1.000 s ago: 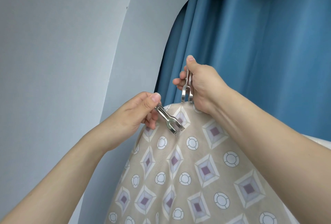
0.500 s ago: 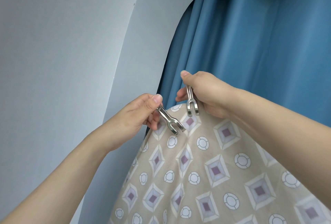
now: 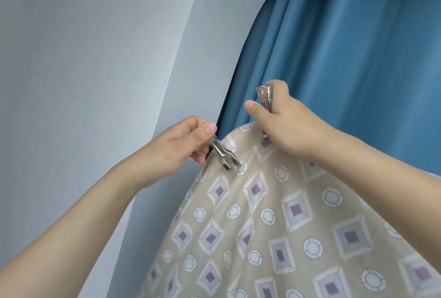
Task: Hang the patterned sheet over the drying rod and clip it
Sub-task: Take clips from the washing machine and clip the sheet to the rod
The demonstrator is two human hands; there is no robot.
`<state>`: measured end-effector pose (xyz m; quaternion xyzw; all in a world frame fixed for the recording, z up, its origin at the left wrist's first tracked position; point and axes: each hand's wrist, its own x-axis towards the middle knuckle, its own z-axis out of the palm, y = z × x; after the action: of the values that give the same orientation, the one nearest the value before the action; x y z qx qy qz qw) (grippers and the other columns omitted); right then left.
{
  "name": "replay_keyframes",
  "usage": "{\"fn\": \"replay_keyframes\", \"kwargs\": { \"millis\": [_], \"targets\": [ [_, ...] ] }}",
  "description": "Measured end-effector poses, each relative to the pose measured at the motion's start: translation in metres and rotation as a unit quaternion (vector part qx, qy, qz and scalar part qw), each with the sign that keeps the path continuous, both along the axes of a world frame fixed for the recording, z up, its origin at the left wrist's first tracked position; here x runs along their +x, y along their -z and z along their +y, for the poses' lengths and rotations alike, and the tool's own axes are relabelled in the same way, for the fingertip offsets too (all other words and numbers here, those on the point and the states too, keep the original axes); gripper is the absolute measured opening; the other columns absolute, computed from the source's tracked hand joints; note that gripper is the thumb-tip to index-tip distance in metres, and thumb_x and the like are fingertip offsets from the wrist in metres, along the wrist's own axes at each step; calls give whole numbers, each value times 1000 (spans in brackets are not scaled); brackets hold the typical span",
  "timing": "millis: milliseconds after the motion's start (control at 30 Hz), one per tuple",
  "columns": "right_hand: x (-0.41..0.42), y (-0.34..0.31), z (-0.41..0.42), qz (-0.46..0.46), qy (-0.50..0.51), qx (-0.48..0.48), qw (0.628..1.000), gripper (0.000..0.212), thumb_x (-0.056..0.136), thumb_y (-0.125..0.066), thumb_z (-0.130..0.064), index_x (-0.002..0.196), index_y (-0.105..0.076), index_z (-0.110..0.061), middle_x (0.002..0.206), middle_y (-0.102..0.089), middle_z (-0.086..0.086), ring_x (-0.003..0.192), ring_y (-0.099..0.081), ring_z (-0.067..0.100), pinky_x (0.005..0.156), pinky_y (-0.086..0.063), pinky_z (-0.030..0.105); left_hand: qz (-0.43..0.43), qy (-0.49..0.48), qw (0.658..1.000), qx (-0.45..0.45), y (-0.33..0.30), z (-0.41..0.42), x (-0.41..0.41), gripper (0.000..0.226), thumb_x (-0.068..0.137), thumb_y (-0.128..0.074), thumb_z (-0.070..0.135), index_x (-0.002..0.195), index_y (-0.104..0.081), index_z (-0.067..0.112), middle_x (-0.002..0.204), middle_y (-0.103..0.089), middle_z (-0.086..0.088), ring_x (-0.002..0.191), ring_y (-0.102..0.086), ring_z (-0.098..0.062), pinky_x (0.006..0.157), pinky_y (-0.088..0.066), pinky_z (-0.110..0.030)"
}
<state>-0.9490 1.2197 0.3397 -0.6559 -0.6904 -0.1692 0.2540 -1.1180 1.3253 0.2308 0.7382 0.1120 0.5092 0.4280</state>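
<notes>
Blue curtain (image 3: pixel 346 71) hangs far behind the patterned sheet (image 3: pixel 274 226), draped over an unseen rod. A metal clip (image 3: pixel 224 157) is pinched by the left hand (image 3: pixel 181 145), another clip (image 3: pixel 265 99) by the right hand (image 3: pixel 286 126); each should be seated fully over the fold before release.

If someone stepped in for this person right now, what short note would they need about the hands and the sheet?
Left hand: pinches the handles of a metal clip whose forked end lies on the patterned sheet near its top left edge.
Right hand: grips a second clip at the sheet's top; whether it bites the cloth is hidden.
Sheet: draped over something high up; the rod itself is not visible. Blue curtain behind.
Done: sheet hung.
Left: confirm both clips bite, then let go.
</notes>
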Motion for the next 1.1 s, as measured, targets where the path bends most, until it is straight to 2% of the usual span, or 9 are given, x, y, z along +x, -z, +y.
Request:
{"fn": "replay_keyframes", "kwargs": {
  "millis": [67,167,300,400,567,667,833,967,1100],
  "targets": [
    [4,6,1,-208,30,133,969,66,94,-45,-48,147,-24,-14,134,-45,5,120,-50,26,101,-35,40,-5,-9,1000,-9,9,2,-9,56,76,-53,65,98,-59,14,73,-60,4,71,-58,-17,79,-46,-31],
    [10,13,10,-479,5,179,859,60,88,-47,-42,135,-50,-5,136,-49,15,132,-38,40,117,-14,55,-9,-26,999,-20,19,4,-19,57,75,-52,66,98,-58,13,73,-60,4,71,-58,-16,78,-47,-29],
    [7,14,17,-583,45,163,795,46,94,-41,-41,84,-74,-10,128,-55,10,139,-29,44,115,0,63,8,-53,998,-26,34,11,-28,59,76,-52,67,100,-59,13,74,-59,3,72,-59,-17,83,-48,-33],
    [-1,16,14,-597,28,164,785,49,95,-39,-42,79,-74,-12,143,-46,12,146,-15,38,111,7,66,11,-62,997,-40,49,15,-32,61,77,-51,67,101,-58,12,76,-59,3,74,-59,-18,86,-47,-37],
    [-16,33,32,-608,16,54,792,58,96,-25,-48,88,-71,-15,87,-66,6,113,-56,30,116,-6,61,13,-72,995,-64,67,20,-38,63,75,-52,68,101,-58,12,75,-59,4,74,-59,-17,81,-46,-31],
    [-31,44,45,-617,39,-89,781,50,101,-16,-46,105,-62,-26,100,-64,-3,105,-55,22,116,-14,49,32,-82,994,-64,76,23,-44,69,77,-52,69,105,-56,7,77,-60,3,74,-60,-17,83,-47,-33],
    [-50,62,68,-537,16,-235,810,36,98,-34,-48,103,-63,-28,96,-67,-9,93,-58,16,86,-30,35,73,-78,991,-82,96,22,-54,68,77,-53,67,105,-55,5,76,-60,3,74,-61,-13,85,-48,-31],
    [-60,87,81,-542,40,-266,796,17,92,-45,-18,78,-54,-21,75,-55,-6,67,-49,14,75,-36,32,84,-81,989,-93,111,25,-57,52,88,-56,58,103,-54,8,76,-59,6,73,-60,-10,82,-47,-29],
    [-63,92,78,-557,63,-237,794,15,88,-42,-4,87,-52,-15,73,-44,-4,58,-41,15,50,-30,28,55,-88,991,-83,126,28,-54,45,87,-54,57,103,-54,15,78,-59,7,76,-60,-11,89,-47,-48]
  ]
}}
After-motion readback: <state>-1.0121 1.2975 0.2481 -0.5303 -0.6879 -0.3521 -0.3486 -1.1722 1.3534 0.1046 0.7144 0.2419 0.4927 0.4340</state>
